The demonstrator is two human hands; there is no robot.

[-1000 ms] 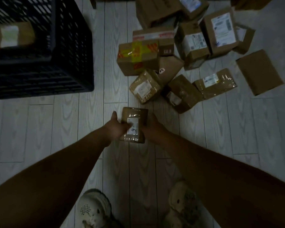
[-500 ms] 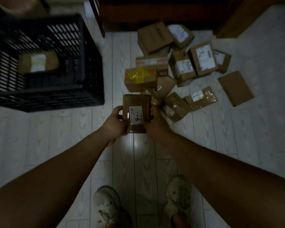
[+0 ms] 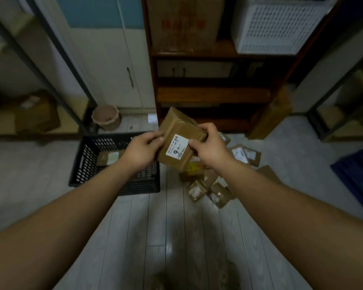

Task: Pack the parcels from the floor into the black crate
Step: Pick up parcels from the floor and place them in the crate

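Now both hands, left hand (image 3: 144, 150) and right hand (image 3: 210, 146), curl their fingers around a labelled parcel (image 3: 179, 139), beside the black crate (image 3: 113, 181).

Dim room with pale plank floor (image 3: 176, 227), dark wooden shelf (image 3: 210, 95) and white cabinet (image 3: 113, 70)

Looks like a storeroom for parcels. Has a dark wooden shelf (image 3: 208, 95) at the back with a big cardboard box (image 3: 184, 21) and a white basket (image 3: 277, 26) up on it. Has metal racks (image 3: 70, 66) at the sides, one with a brown box (image 3: 38, 116). Keeps a heap of small brown parcels (image 3: 219, 194) on the floor (image 3: 155, 227) (many with white labels) beside a black crate (image 3: 115, 186).
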